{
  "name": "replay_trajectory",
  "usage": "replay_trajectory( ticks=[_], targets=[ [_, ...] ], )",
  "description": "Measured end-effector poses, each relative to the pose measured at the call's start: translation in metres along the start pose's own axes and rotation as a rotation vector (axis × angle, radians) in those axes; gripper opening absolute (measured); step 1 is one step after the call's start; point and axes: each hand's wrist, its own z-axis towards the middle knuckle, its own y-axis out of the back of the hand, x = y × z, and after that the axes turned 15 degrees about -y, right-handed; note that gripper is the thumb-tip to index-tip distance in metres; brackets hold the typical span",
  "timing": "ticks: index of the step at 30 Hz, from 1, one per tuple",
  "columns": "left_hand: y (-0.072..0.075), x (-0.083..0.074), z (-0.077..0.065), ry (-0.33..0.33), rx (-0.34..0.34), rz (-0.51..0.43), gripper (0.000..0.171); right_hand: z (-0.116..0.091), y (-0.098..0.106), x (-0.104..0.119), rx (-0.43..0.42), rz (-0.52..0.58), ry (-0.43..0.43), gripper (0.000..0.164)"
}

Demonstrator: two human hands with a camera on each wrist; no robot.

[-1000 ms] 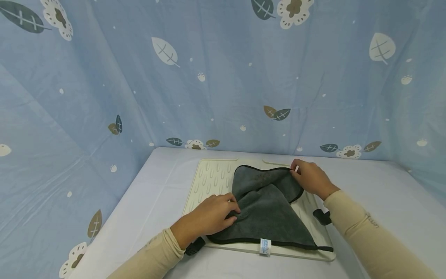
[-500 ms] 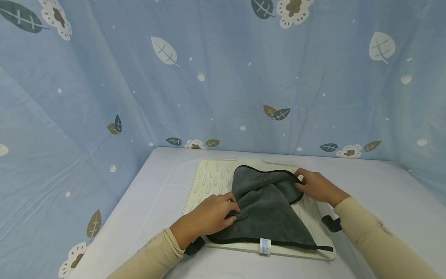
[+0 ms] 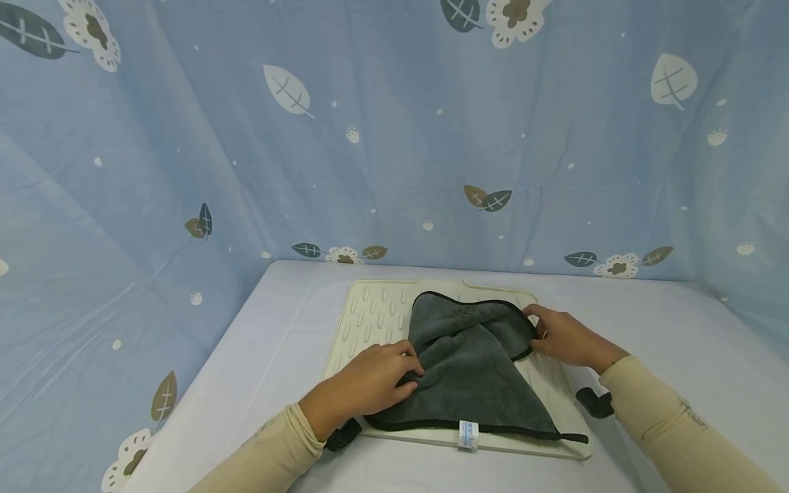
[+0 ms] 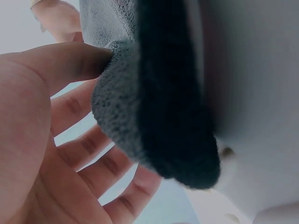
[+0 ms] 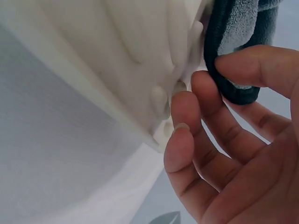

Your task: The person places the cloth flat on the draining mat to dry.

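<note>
A dark grey towel with black edging lies partly folded and creased on a cream ribbed mat. A white label sticks out at its near edge, and a short black loop lies at the near right corner. My left hand pinches the towel's left side; in the left wrist view the thumb presses on the cloth with fingers behind it. At the folded flap's right corner, my right hand pinches the black edging between thumb and fingers, seen in the right wrist view.
The mat rests on a table with a white cover. A blue curtain with leaf and flower prints hangs behind and at the left. Black wrist devices sit at both wrists.
My right hand has slid along the towel's far edge, rightward and toward me, to the flap's rounded right corner. My left hand has stayed in place on the towel.
</note>
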Motion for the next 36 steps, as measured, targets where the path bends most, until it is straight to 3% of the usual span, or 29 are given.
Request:
replay_trajectory(
  ticks=[13, 21, 36],
  targets=[
    [0.000, 0.000, -0.001, -0.001, 0.005, 0.010, 0.021, 0.006, 0.017, 0.015, -0.117, -0.049, -0.025, 0.042],
    [-0.001, 0.001, -0.001, 0.000, 0.007, 0.020, 0.021, 0.012, 0.027, 0.021, -0.247, -0.121, -0.061, 0.040],
    [-0.001, 0.001, -0.001, 0.009, 0.030, 0.020, 0.021, 0.022, 0.041, 0.024, -0.327, -0.156, -0.115, 0.037]
  ],
)
